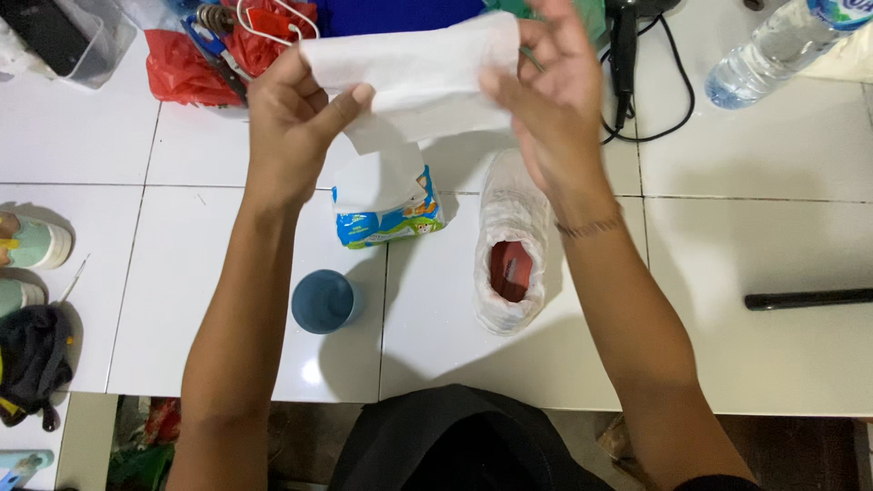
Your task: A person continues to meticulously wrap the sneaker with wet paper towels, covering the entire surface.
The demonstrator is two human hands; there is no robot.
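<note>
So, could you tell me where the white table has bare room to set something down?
Bare table lies right of the white shoe, between the water bottle and the black rod. Another patch lies left of the blue cup. The far edge is crowded: red bags, black cable.

The wipe (418,68) you stretch between your left hand (291,118) and right hand (550,100) is thin white non-woven cloth, matt and soft. The pack (389,214) under it is glossy printed plastic film. The tabletop (755,245) is white glazed tile, smooth and shiny, with thin grey grout lines. The shoe (512,241) is white textured fabric with a red lining, matt all over. The cup (323,302) looks like smooth blue plastic. The bottle (773,50) is clear, ribbed plastic. The bags (186,68) are thin, crinkled red plastic. The cable (677,86) is smooth black rubber or plastic.
</note>
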